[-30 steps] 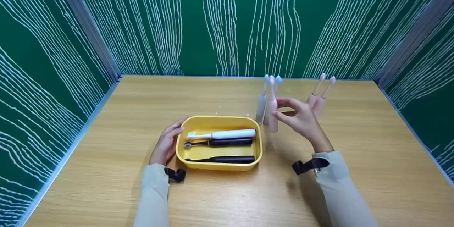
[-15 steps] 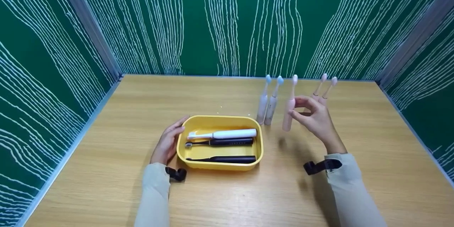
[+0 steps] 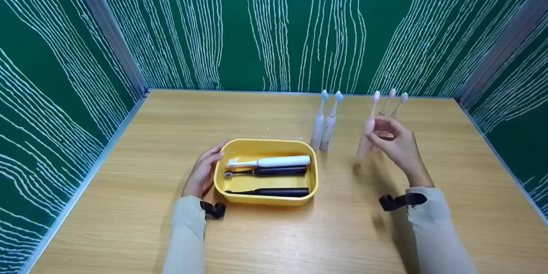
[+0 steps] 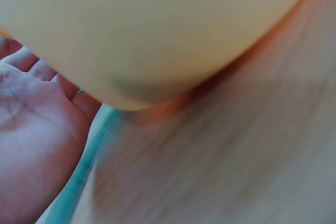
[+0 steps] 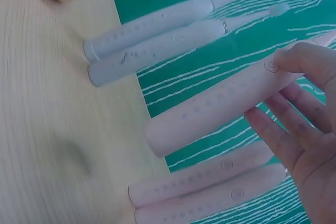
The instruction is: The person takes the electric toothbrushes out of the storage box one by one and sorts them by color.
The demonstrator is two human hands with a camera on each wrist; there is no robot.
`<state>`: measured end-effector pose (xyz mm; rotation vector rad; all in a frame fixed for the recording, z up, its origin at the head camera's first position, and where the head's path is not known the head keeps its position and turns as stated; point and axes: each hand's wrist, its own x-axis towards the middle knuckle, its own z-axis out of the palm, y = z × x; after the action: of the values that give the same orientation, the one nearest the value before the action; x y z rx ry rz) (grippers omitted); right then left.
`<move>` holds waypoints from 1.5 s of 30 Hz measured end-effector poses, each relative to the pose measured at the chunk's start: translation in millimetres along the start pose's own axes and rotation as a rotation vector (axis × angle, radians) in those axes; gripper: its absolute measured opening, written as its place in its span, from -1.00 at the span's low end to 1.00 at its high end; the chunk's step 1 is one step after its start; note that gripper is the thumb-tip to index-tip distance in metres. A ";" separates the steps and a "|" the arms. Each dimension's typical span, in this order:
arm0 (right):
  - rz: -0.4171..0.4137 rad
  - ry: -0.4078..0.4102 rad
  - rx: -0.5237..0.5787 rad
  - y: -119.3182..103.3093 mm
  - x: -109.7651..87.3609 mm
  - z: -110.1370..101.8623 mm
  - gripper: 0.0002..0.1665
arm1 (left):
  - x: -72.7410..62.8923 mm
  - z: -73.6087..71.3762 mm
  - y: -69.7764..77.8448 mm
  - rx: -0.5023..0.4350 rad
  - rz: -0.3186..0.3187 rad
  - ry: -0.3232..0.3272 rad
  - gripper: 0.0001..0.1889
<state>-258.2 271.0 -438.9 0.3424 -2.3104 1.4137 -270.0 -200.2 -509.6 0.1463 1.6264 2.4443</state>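
My right hand (image 3: 396, 141) pinches a pink electric toothbrush (image 5: 210, 106) by its upper handle, thumb near the button, and holds it upright above the table. Two more pink toothbrushes (image 5: 205, 179) stand behind it, partly hidden by the hand in the head view. My left hand (image 3: 203, 171) rests against the left end of a yellow container (image 3: 265, 201), its fingers extended along the outer wall. Inside lie a white electric toothbrush (image 3: 282, 161) and two black toothbrushes, one beside the white (image 3: 280, 171) and one along the near wall (image 3: 282, 192).
Two pale toothbrushes with blue heads, the left one (image 3: 317, 130) and the right one (image 3: 328, 132), stand upright just right of the container. Small white specks (image 3: 268, 129) lie behind it. Green patterned panels (image 3: 265, 30) border the wooden table (image 3: 274, 239).
My right hand has carried the pink toothbrush rightward, away from the two blue-headed ones and close to the other pink pair. The left hand and container stay in place.
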 end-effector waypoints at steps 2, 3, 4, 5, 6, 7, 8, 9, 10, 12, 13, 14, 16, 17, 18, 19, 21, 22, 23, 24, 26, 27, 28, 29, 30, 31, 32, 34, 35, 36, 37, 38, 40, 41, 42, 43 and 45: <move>0.005 0.006 -0.001 3.9 0.0 -2.3 -0.53 | 0.3 -0.1 -0.3 -0.003 -0.002 0.001 -0.46; 0.007 0.008 -0.002 5.3 -0.3 -3.3 -0.53 | 0.3 0.0 -0.4 -0.008 -0.002 0.003 -0.46; 0.010 0.009 -0.003 6.7 -0.7 -4.2 -0.53 | 0.3 0.1 -0.4 -0.011 -0.001 0.003 -0.46; 0.013 0.009 -0.003 8.3 -1.1 -5.0 -0.53 | 0.1 0.3 -0.4 -0.015 -0.002 0.003 -0.46; 0.017 0.010 -0.003 9.5 -1.5 -5.8 -0.52 | 0.0 0.7 -0.3 -0.019 -0.001 0.004 -0.46; 0.022 0.012 -0.006 11.1 -2.0 -6.4 -0.51 | 0.2 0.6 -0.3 -0.022 -0.002 0.005 -0.46; 0.021 0.015 -0.004 11.4 -2.7 -6.8 -0.51 | 0.3 0.4 -0.4 -0.020 -0.001 0.004 -0.46; 0.021 0.018 -0.003 12.0 -3.3 -7.3 -0.51 | 0.2 0.3 -0.5 -0.019 0.001 0.004 -0.46; 0.021 0.020 -0.006 13.0 -3.7 -8.0 -0.51 | 0.4 0.2 -0.5 -0.023 -0.001 0.006 -0.46; 0.026 0.030 -0.017 14.7 -4.6 -9.3 -0.51 | 0.3 0.0 -0.4 -0.023 -0.003 0.006 -0.46; 0.029 0.033 -0.020 15.6 -4.8 -9.9 -0.51 | 0.2 -0.1 -0.3 -0.023 -0.005 0.006 -0.46; 0.030 0.036 -0.022 16.4 -5.0 -10.6 -0.51 | 0.2 -0.1 -0.1 -0.024 -0.007 0.008 -0.46; 0.038 0.044 -0.029 18.7 -5.6 -12.0 -0.50 | 0.0 0.2 0.1 -0.034 -0.012 0.013 -0.46; 0.041 0.047 -0.028 20.0 -6.1 -12.7 -0.50 | -0.1 0.2 0.0 -0.032 -0.011 0.013 -0.46; 0.044 0.049 -0.025 21.3 -6.4 -13.5 -0.51 | -0.1 0.2 -0.1 -0.030 -0.009 0.011 -0.46; 0.046 0.050 -0.025 22.5 -6.8 -14.2 -0.51 | -0.2 0.3 -0.1 -0.035 -0.011 0.015 -0.46; 0.050 0.052 -0.033 25.0 -8.0 -15.8 -0.51 | -0.1 0.2 -0.3 -0.035 -0.009 0.014 -0.46; 0.052 0.052 -0.037 25.9 -8.7 -16.4 -0.51 | 0.0 0.1 -0.5 -0.032 -0.007 0.012 -0.46; 0.055 0.053 -0.041 26.8 -9.3 -17.0 -0.50 | 0.2 0.1 -0.5 -0.034 -0.008 0.011 -0.46; 0.058 0.054 -0.048 27.6 -9.9 -17.5 -0.50 | 0.3 0.0 -0.5 -0.035 -0.009 0.011 -0.46; 0.061 0.056 -0.054 29.3 -11.2 -18.1 -0.49 | 0.7 -0.5 -0.5 -0.027 -0.009 0.007 -0.46; 0.061 0.059 -0.055 30.2 -11.7 -18.3 -0.49 | 0.7 -0.7 -0.5 -0.021 -0.009 0.003 -0.46; 0.060 0.063 -0.058 31.0 -12.2 -18.5 -0.49 | 0.7 -0.8 -0.6 -0.017 -0.007 0.000 -0.46; 0.058 0.068 -0.059 32.1 -12.5 -18.6 -0.50 | 0.6 -0.9 -0.6 -0.017 -0.007 -0.002 -0.45; 0.055 0.074 -0.058 33.1 -12.7 -18.8 -0.50 | 0.4 -0.9 -0.6 -0.015 -0.006 -0.002 -0.45; 0.051 0.080 -0.053 34.0 -12.7 -19.0 -0.51 | 0.2 -1.0 -0.6 -0.013 -0.005 -0.004 -0.45; 0.043 0.087 -0.048 34.8 -12.4 -19.2 -0.51 | -0.1 -1.0 -0.5 -0.011 -0.004 -0.006 -0.45; 0.033 0.100 -0.043 36.0 -12.1 -19.7 -0.52 | -0.6 -0.5 -0.2 -0.020 -0.005 0.000 -0.45; 0.029 0.107 -0.038 36.8 -12.0 -20.0 -0.52 | -0.8 -0.5 0.0 -0.023 -0.006 0.001 -0.45; 0.026 0.113 -0.034 37.4 -11.9 -20.2 -0.52 | -0.9 -0.4 0.1 -0.022 -0.004 0.001 -0.45; 0.026 0.118 -0.032 37.9 -12.0 -20.5 -0.52 | -1.0 -0.2 0.3 -0.022 -0.003 -0.001 -0.45; 0.029 0.124 -0.033 38.7 -12.3 -20.8 -0.51 | -1.2 0.0 0.5 -0.020 -0.003 -0.002 -0.45; 0.040 0.131 -0.040 40.4 -13.0 -21.5 -0.51 | -1.2 0.3 0.8 -0.019 -0.002 -0.003 -0.45; 0.046 0.136 -0.042 41.6 -13.2 -21.8 -0.51 | -1.2 0.3 0.7 -0.021 -0.003 -0.002 -0.45; 0.053 0.142 -0.044 42.7 -13.3 -22.1 -0.51 | -1.1 0.4 0.7 -0.021 -0.003 -0.001 -0.45; 0.061 0.147 -0.047 43.9 -13.3 -22.5 -0.51 | -1.1 0.5 0.7 -0.023 -0.004 0.002 -0.45; 0.072 0.157 -0.053 45.1 -13.5 -23.2 -0.51 | -0.8 0.5 0.5 -0.021 -0.004 0.004 -0.45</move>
<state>-259.7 312.2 -471.4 0.1292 -2.2475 1.3587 -269.2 -200.1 -509.0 0.1348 1.6010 2.4595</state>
